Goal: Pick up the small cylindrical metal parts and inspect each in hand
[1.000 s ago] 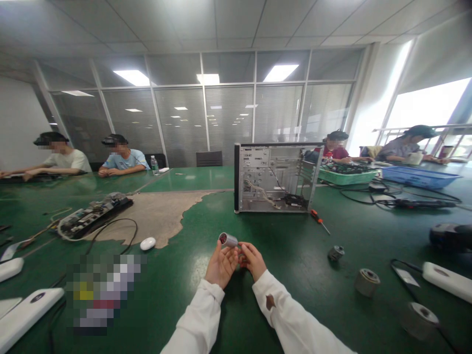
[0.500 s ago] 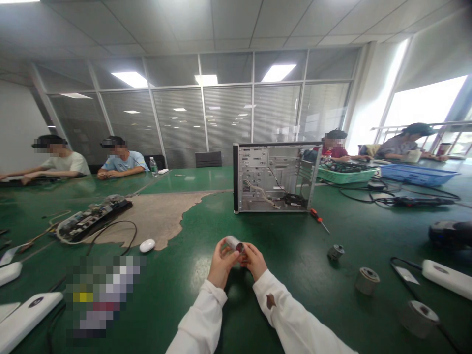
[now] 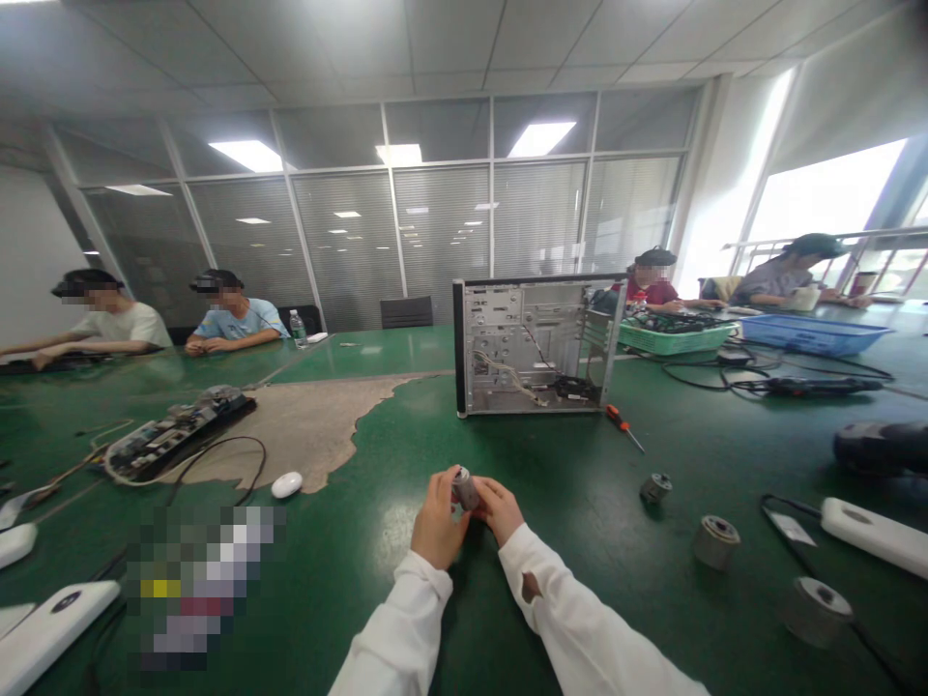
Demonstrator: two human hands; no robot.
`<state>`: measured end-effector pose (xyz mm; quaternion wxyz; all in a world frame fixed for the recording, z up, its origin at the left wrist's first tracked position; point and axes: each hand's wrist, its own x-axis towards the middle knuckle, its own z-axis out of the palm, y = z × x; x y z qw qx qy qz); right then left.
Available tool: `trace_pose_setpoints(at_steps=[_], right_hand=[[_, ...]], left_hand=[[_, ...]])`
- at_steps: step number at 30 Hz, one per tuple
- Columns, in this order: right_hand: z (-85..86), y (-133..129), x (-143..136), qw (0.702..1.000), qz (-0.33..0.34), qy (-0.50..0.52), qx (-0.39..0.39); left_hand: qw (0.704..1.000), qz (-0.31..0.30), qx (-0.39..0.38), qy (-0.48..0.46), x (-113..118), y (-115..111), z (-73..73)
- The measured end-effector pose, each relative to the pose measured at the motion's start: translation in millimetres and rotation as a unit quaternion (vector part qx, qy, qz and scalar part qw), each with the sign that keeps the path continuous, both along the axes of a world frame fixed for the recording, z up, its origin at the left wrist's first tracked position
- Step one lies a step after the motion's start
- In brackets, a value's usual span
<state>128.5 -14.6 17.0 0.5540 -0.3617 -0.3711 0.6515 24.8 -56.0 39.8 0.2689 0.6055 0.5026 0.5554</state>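
A small grey metal cylinder [image 3: 466, 490] is held between my two hands above the green table [image 3: 406, 619]. My left hand [image 3: 439, 522] closes its fingers on the cylinder's left side, and my right hand [image 3: 498, 506] pinches it from the right. The cylinder stands nearly upright with a small knob at its top end; fingers cover part of its sides. To the right lie similar metal cylinders: a small one [image 3: 656, 489], a middle-sized one [image 3: 716, 542] and a large one [image 3: 818, 612].
An open computer case [image 3: 536, 348] stands ahead, a red-handled screwdriver [image 3: 624, 428] beside it. A green basket [image 3: 678, 335] and blue basket [image 3: 812, 333] sit at the far right. At left are a circuit assembly [image 3: 181, 432] and a white mouse [image 3: 287, 485]. Several people sit around.
Between my hands the cylinder has turned from lying tilted, one end toward me, to nearly upright. My left fingers have shifted along it. The view has moved slightly.
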Motion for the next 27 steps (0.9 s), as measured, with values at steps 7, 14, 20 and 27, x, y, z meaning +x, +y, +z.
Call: trace_pose_setpoints(at_steps=[7, 14, 20, 27], right_hand=[[9.3, -4, 3, 0.993, 0.032, 0.024, -0.107], [12.2, -4, 7, 0.987, 0.047, 0.053, -0.145], [16.5, -6, 12, 0.975, 0.08, 0.096, -0.184], [19.2, -5, 19, 0.968, 0.09, 0.139, -0.191]], left_hand=[[0.984, 0.026, -0.012, 0.174, -2, 0, 1.9], [0.97, 0.004, 0.048, 0.239, -3, 0, -0.2], [0.974, -0.032, 0.067, 0.213, -3, 1, -1.2], [0.984, -0.063, 0.072, 0.147, 1, -1, -2.4]])
